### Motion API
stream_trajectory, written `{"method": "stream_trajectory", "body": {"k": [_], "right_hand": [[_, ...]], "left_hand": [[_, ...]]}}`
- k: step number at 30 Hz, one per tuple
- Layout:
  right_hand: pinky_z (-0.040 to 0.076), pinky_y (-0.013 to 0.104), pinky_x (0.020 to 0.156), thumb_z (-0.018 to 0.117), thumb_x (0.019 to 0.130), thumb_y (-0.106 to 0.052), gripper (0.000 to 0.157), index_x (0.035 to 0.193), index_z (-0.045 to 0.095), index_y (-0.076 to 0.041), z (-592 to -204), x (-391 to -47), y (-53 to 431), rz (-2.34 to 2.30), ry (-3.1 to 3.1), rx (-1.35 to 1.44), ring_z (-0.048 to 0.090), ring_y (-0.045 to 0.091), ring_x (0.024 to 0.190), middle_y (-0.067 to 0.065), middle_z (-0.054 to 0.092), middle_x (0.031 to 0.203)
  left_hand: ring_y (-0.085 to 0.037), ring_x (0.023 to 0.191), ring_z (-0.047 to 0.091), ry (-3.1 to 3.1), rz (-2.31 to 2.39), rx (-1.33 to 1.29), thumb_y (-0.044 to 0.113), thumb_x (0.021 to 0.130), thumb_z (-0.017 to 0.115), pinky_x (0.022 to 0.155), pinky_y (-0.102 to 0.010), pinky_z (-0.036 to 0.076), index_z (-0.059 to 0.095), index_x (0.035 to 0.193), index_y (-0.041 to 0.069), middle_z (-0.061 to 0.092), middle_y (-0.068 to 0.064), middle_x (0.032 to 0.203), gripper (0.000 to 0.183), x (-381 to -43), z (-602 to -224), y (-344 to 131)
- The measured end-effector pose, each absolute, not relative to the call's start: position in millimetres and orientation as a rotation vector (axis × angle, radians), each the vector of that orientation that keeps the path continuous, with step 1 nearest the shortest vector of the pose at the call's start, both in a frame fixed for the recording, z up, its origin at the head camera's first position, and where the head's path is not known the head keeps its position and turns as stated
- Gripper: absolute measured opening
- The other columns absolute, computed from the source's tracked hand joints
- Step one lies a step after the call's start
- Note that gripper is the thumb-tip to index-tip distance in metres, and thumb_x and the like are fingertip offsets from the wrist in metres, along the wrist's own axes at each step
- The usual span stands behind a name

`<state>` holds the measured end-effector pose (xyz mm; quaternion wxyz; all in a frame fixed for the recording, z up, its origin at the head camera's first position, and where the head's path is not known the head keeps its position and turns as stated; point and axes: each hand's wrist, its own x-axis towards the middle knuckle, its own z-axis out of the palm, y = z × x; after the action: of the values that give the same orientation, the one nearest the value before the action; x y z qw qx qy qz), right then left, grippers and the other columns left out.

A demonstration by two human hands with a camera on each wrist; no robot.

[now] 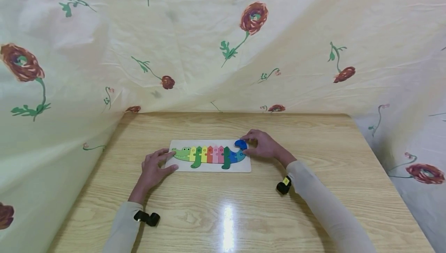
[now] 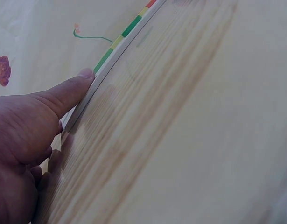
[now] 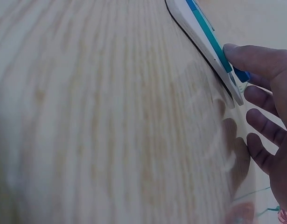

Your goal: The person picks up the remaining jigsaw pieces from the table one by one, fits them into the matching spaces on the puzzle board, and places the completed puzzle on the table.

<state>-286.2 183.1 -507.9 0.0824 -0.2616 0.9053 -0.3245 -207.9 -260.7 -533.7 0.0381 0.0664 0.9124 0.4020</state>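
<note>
A flat crocodile puzzle with bright pieces lies on a white board [image 1: 209, 169], its green head [image 1: 182, 153] to the left. My left hand [image 1: 155, 168] rests on the board's left end. Its index fingertip is at the snout and its straight thumb [image 2: 73, 91] touches the edge near me. At the other end my right hand [image 1: 263, 144] pinches the dark blue curled tail piece [image 1: 240, 144] between thumb and index finger. The thumb [image 3: 250, 56] lies right by the teal piece [image 3: 213, 42]. The index fingertip is partly hidden in the right wrist view.
A light wood-grain table [image 1: 195, 206] lies under the board. Flowered cloth [image 1: 195, 44] hangs behind the table and along both sides. Black wrist cameras sit on the left sleeve [image 1: 123, 226] and right sleeve [image 1: 324, 199].
</note>
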Motion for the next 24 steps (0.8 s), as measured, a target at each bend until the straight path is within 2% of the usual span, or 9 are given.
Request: {"method": "stream_trajectory", "body": {"k": [13,24], "right_hand": [[0.045,0.036,0.082,0.083,0.087,-0.038,0.047,0.128,0.073,-0.019,-507.7,-288.3,184.1,-0.956,2.676,-0.788,0.053,0.018,0.095,-0.002,0.064,0.109],[0.044,0.038,0.085,0.083,0.086,-0.039,0.046,0.127,0.074,-0.020,-506.1,-289.6,184.3,-0.964,2.654,-0.775,0.053,0.019,0.096,-0.002,0.064,0.109]], "left_hand": [[-0.041,0.139,0.028,2.789,1.231,0.184,0.043,0.088,0.080,0.102,-0.056,0.018,0.061,0.144,0.022,0.043,-0.013,0.158,0.063,-208.0,-532.3,-259.8],[-0.041,0.139,0.028,2.791,1.224,0.176,0.041,0.089,0.080,0.101,-0.057,0.018,0.060,0.144,0.020,0.043,-0.014,0.157,0.062,-207.1,-530.6,-259.5]]}}
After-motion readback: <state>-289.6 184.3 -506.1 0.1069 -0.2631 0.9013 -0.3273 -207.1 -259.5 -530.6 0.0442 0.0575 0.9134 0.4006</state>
